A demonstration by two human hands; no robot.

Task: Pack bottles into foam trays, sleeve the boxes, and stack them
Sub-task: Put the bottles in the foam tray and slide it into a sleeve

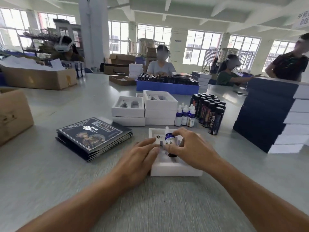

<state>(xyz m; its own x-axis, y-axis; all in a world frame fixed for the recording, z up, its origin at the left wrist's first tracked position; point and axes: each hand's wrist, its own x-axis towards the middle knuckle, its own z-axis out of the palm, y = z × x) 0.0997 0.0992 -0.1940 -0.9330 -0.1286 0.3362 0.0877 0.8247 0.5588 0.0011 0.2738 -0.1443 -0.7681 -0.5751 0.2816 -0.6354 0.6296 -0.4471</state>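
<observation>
Two hands at the white foam tray (175, 169): left hand (142, 153) flat, fingers straight, steadying it; right hand (189, 148) pinches the blue dropper bottle (169, 138), lining it with a slot.

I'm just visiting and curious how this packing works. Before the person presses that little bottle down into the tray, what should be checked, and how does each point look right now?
1. Right hand grips the dropper bottle: ok.
2. Left hand rests on the foam tray, steadying it: ok.
3. Bottle lined up over its slot: cannot tell, fingers hide it.
4. Tray lies flat on the table: ok.
5. More dropper bottles stand behind the tray: ok.
6. Sleeves lie to the left: ok.
</observation>
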